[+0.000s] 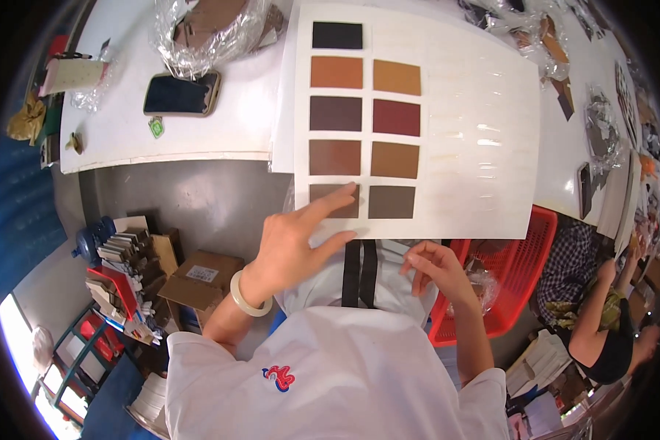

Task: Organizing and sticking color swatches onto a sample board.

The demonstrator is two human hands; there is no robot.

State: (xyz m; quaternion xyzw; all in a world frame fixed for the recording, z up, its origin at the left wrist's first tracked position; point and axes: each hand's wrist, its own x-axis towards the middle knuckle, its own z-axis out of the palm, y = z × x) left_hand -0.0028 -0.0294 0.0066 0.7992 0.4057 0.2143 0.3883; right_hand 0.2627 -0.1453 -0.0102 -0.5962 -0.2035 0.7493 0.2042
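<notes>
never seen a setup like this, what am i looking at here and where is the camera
There is no machine here, just a person using two bare hands. The single picture comes from a wide camera worn on the head, looking down, so straight edges bend near the rim.

On the white table lie a dark phone and crumpled clear plastic. A white board with nine colour patches juts past the table edge towards the person.

The left hand, with a pale bracelet, reaches its fingers over the lowest left patch. The right hand is just below the board; I can't make out anything held in it.
</notes>
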